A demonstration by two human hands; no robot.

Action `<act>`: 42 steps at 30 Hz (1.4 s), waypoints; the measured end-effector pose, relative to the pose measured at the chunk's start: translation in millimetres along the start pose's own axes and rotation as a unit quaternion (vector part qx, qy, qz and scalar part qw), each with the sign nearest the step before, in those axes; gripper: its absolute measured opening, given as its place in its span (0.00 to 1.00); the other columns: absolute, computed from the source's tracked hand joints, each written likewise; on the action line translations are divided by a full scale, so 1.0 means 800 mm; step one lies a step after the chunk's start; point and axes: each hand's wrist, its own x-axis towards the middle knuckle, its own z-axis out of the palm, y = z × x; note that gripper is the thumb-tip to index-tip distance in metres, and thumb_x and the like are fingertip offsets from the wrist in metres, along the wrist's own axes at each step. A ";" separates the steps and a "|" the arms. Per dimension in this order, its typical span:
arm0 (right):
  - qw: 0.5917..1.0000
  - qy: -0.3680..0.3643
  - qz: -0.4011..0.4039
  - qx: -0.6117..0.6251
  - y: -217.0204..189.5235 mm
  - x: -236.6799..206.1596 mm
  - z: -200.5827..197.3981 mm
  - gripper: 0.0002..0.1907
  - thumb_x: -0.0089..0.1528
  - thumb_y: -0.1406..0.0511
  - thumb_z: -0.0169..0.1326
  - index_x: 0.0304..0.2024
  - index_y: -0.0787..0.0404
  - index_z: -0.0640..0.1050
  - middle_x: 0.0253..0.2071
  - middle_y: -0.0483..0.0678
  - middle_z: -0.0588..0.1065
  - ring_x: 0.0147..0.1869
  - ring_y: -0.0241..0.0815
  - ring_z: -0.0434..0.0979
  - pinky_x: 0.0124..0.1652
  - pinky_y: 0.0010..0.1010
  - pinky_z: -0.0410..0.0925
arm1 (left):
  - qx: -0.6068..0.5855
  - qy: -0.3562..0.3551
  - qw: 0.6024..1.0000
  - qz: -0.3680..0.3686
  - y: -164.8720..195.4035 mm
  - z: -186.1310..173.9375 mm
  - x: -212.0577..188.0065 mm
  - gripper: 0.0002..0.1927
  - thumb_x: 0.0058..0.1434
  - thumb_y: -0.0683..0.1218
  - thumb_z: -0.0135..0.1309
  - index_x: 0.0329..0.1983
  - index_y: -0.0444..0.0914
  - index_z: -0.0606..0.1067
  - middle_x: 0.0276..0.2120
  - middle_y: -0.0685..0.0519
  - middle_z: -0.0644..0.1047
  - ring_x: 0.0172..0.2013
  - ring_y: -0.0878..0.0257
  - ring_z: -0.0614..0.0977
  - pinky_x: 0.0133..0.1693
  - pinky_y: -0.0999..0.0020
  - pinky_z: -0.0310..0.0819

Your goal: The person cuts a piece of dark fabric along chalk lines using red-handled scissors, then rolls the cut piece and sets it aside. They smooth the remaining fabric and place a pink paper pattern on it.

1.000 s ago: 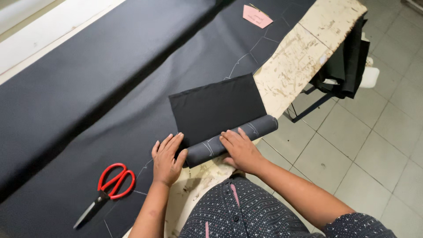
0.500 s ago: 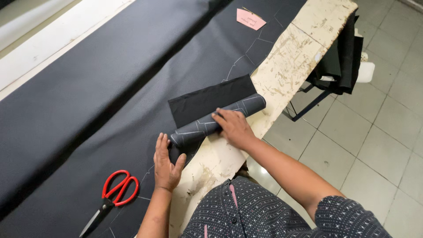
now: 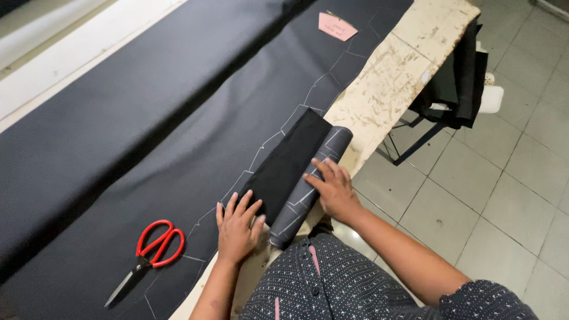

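A roll of dark grey fabric [image 3: 314, 178] with white chalk lines lies along the near edge of the worn table [image 3: 391, 89]. A flat black flap [image 3: 284, 163] of the same piece spreads beside it. My right hand [image 3: 332, 188] presses flat on top of the roll near its middle. My left hand [image 3: 238, 228] rests flat with fingers spread on the cloth, at the flap's near end and just left of the roll's near end. Neither hand grips anything.
A long sheet of black fabric [image 3: 148, 124] with chalk outlines covers the table. Red-handled scissors [image 3: 148, 249] lie on it to the left of my left hand. A pink paper piece [image 3: 336, 26] sits at the far end. Dark cloth hangs over a stand [image 3: 456, 83] above the tiled floor.
The roll has taken up most of the black flap and turned more lengthwise along the table edge. Both hands shifted with it, and the view swung round.
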 end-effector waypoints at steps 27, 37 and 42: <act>0.990 -0.065 -0.127 -0.004 -0.025 0.091 0.033 0.26 0.62 0.67 0.52 0.64 0.52 0.72 0.67 0.45 0.68 0.73 0.46 0.61 0.69 0.57 0.45 | -0.069 0.068 0.994 -0.050 -0.012 -0.007 0.002 0.41 0.58 0.60 0.58 0.71 0.41 0.60 0.68 0.44 0.65 0.69 0.49 0.65 0.71 0.48 0.45; 0.980 -0.145 -0.100 0.093 -0.028 0.122 0.019 0.20 0.57 0.62 0.61 0.52 0.51 0.77 0.43 0.41 0.78 0.55 0.43 0.75 0.70 0.56 0.50 | -0.025 0.119 0.988 -0.095 -0.023 0.011 -0.020 0.47 0.53 0.56 0.63 0.73 0.49 0.55 0.72 0.45 0.59 0.68 0.46 0.65 0.64 0.51 0.63; 0.974 0.020 -0.122 0.190 -0.025 0.110 0.030 0.24 0.55 0.55 0.65 0.48 0.58 0.74 0.58 0.52 0.72 0.64 0.54 0.70 0.70 0.53 0.56 | -0.089 0.149 0.978 -0.115 -0.028 0.012 -0.030 0.48 0.56 0.54 0.60 0.76 0.45 0.49 0.72 0.43 0.59 0.64 0.50 0.72 0.62 0.52 0.68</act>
